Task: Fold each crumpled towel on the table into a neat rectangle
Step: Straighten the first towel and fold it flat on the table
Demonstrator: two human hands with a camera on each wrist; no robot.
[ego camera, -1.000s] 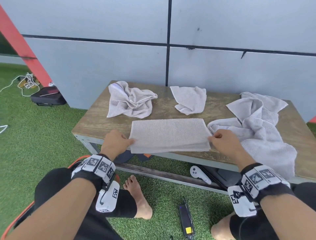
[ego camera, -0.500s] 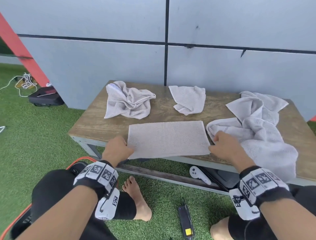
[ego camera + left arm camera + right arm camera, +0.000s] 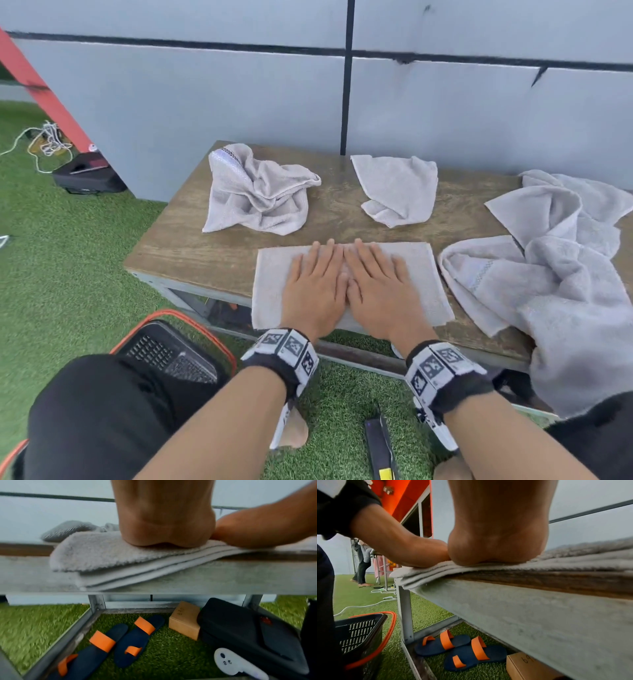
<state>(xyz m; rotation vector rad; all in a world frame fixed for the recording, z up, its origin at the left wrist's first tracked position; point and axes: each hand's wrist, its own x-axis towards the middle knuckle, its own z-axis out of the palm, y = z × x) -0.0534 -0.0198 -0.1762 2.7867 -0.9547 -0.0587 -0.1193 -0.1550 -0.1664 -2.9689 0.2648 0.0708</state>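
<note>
You are on the flattening step: your left hand and right hand lie side by side, palms down and fingers straight, pressing the folded towel at the near edge of the table, where its near side laps over the edge. From the wrist views it looks to be several layers thick, so I judge this fold about done. Next, sweep your palms outward to smooth it, set it aside, and reach for another. I count four towels: this folded one and three still crumpled, one at the back left, a small one at the back middle and a big one on the right
</note>
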